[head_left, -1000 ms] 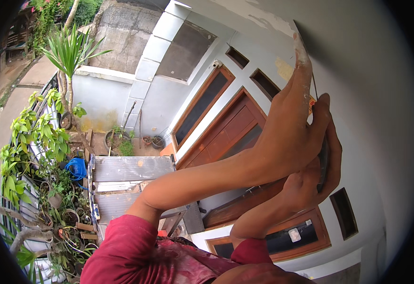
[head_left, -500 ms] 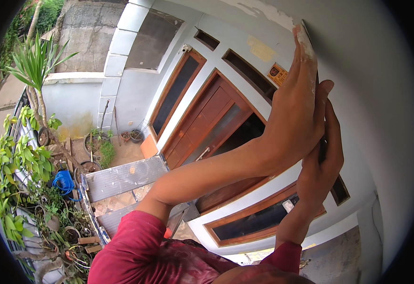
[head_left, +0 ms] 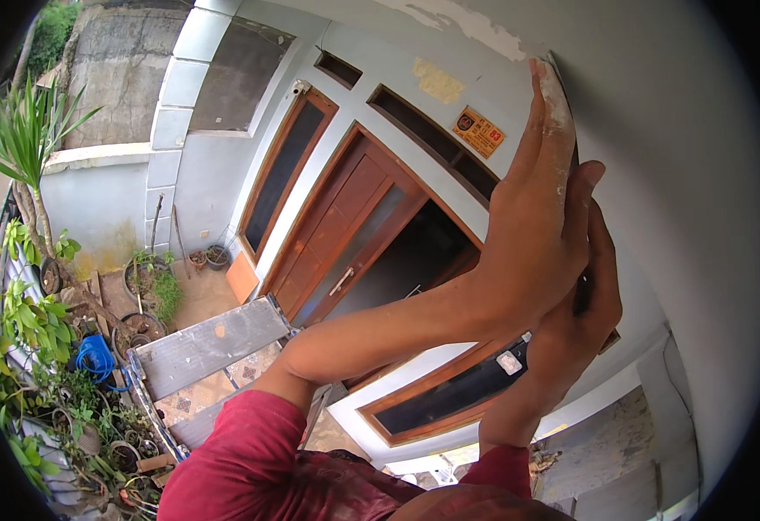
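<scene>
Overhead, my right hand (head_left: pixel 601 282) is wrapped round what looks like a putty knife (head_left: pixel 554 62), its handle mostly hidden by the fingers. Only a thin dark edge of the blade shows, against the pale ceiling (head_left: pixel 658 122). My left hand (head_left: pixel 536 208) lies along the blade with its fingers stretched out flat, their tips near the blade's far end. White paste or dust coats the side of that hand. Just left of the fingertips, a rough white patch (head_left: pixel 475 30) runs across the ceiling.
A metal platform (head_left: pixel 215 343) with grey planks stands below me at left. Potted plants (head_left: pixel 24 321) and a blue basket (head_left: pixel 95 356) are beyond it. Ahead are a brown wooden door (head_left: pixel 336 234), framed windows and an orange plate (head_left: pixel 479 132) on the wall.
The view has turned a little, so door, wall and plants sit farther left. Both hands have shifted slightly left and down in the picture, with the same hold on the putty knife.
</scene>
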The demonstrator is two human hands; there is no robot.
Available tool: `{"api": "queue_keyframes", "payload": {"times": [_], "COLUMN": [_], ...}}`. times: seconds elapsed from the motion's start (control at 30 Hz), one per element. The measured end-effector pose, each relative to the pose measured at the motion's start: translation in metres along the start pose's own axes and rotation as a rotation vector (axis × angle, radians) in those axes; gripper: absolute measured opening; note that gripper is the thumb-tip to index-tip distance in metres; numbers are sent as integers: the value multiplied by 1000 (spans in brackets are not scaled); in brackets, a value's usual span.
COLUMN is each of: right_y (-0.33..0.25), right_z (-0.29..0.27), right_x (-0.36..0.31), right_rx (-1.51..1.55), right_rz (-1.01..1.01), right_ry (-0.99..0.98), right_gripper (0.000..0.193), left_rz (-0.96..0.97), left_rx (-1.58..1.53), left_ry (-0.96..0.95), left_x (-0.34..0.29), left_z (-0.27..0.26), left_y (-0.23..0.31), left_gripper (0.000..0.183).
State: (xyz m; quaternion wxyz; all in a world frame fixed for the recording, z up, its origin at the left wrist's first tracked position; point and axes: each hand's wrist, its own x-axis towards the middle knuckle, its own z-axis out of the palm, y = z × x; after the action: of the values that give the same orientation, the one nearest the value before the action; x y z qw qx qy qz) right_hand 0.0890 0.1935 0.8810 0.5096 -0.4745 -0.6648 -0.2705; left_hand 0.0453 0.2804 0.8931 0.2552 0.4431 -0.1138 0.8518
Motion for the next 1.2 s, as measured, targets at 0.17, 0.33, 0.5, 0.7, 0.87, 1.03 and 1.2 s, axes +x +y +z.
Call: {"api": "queue_keyframes", "payload": {"times": [0.17,0.33,0.5,0.7,0.87,1.03,1.2], "right_y": [5,1,6,14,16,14,15], "right_z": [-11,-15,-24,-38,-28,-30,-17], "right_x": [-1,2,1,8,11,11,18], "right_rx": [-27,56,58,49,37,96,-67], "right_rz": [53,19,40,7,21,14,-157], "right_ry": [-13,1,-21,-87,-84,-87,-83], "right_gripper": [46,49,49,49,51,52,51], "left_rz": [86,-7,81,123,46,140,79], "left_rx": [60,-15,65,110,91,169,127], "left_ry": [41,55,142,155,138,206,110], "left_x": [-10,-12,-16,-14,-12,-10,-6], "left_z": [5,10,22,25,19,22,10], "left_y": [-4,-2,1,-3,0,-6,-8], "left_gripper": [76,69,64,66,65,65,70]}}
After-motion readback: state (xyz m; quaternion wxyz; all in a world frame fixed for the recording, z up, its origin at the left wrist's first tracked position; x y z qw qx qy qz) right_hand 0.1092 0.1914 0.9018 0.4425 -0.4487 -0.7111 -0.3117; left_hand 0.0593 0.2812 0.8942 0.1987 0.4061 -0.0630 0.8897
